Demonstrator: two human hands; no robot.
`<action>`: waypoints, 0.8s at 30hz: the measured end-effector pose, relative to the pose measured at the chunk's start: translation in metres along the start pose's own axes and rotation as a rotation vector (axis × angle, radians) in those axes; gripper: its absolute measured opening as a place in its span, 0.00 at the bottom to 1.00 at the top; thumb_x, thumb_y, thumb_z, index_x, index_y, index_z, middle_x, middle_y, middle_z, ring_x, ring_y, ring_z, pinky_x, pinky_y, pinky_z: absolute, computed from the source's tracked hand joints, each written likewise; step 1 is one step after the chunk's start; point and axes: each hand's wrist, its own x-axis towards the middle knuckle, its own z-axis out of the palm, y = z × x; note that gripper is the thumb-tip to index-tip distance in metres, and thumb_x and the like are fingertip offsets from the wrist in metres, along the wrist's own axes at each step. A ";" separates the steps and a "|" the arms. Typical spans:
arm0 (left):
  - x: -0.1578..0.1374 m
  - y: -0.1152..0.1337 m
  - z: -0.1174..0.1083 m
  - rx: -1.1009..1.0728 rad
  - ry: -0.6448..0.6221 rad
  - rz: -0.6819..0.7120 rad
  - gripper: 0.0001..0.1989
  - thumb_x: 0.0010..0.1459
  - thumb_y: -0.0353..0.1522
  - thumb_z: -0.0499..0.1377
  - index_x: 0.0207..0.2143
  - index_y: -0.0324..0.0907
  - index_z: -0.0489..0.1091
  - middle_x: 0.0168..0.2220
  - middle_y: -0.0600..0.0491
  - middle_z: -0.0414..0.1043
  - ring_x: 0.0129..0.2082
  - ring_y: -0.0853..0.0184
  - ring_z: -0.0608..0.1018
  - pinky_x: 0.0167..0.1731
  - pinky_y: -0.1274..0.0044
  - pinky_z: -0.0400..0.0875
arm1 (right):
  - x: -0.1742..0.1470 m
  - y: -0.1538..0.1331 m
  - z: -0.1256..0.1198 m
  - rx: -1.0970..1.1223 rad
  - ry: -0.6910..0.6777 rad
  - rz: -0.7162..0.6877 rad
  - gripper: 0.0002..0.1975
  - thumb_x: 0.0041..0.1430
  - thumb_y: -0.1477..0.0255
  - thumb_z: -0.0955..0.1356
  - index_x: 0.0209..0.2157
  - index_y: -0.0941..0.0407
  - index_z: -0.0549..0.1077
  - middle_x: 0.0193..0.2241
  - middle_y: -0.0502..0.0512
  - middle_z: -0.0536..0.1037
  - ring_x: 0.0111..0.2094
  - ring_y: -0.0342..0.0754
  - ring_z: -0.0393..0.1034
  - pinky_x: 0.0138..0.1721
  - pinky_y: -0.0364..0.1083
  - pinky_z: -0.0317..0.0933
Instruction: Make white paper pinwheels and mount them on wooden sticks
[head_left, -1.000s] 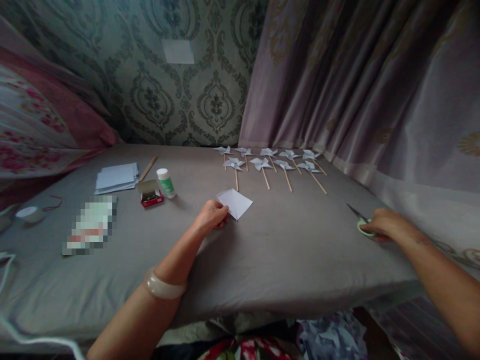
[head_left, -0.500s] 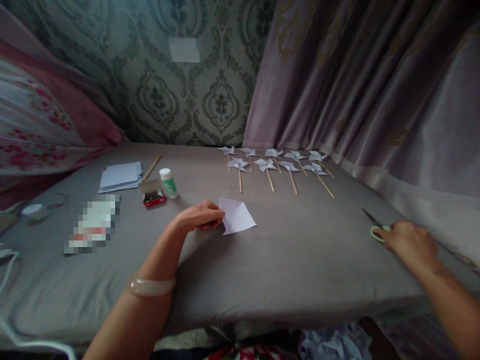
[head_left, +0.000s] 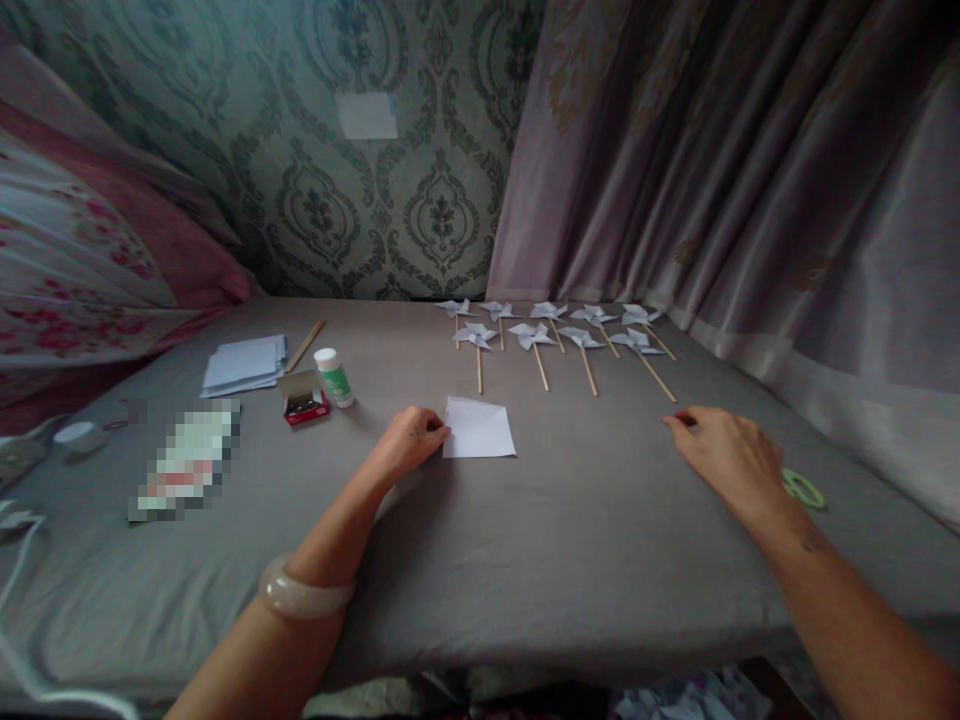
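A white square of paper (head_left: 480,430) is pinched at its left edge by my left hand (head_left: 415,440), low over the grey cloth. My right hand (head_left: 724,450) is off to the right, fingers bent together with nothing visible in them. Behind that hand lie the scissors (head_left: 804,489); only their pale green handles show, the blades being hidden. Several white paper pinwheels (head_left: 531,335) on wooden sticks lie in two rows beyond the paper.
On the left are a stack of white paper (head_left: 244,366), wooden sticks (head_left: 306,345), an open red box (head_left: 306,405) of small metal pieces and a green-and-white bottle (head_left: 334,378). A blurred packet (head_left: 191,455) and a white cable (head_left: 19,600) lie nearer.
My right hand has let go of the scissors and moved left, leaving them on the cloth. The paper in my left hand now looks flatter and squarer.
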 end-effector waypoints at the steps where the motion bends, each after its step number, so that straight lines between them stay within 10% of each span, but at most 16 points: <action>1: 0.000 0.001 0.002 0.010 0.006 -0.012 0.14 0.54 0.36 0.54 0.32 0.37 0.77 0.26 0.49 0.76 0.28 0.66 0.74 0.27 0.79 0.61 | 0.002 -0.015 0.003 0.058 0.039 -0.083 0.15 0.61 0.64 0.62 0.38 0.56 0.78 0.34 0.63 0.80 0.35 0.57 0.74 0.32 0.49 0.63; 9: 0.003 0.000 0.014 0.007 0.077 -0.097 0.14 0.56 0.37 0.55 0.36 0.39 0.77 0.35 0.45 0.79 0.36 0.62 0.78 0.33 0.77 0.66 | 0.000 -0.123 0.032 0.510 -0.022 -0.897 0.09 0.61 0.71 0.65 0.36 0.54 0.78 0.38 0.54 0.80 0.42 0.50 0.72 0.46 0.49 0.64; 24: -0.012 0.014 0.016 0.061 -0.051 0.185 0.13 0.58 0.38 0.55 0.38 0.42 0.76 0.36 0.48 0.74 0.33 0.65 0.75 0.34 0.78 0.65 | -0.019 -0.136 0.053 0.564 -0.045 -1.003 0.11 0.62 0.69 0.65 0.41 0.54 0.78 0.46 0.56 0.77 0.47 0.52 0.69 0.50 0.52 0.64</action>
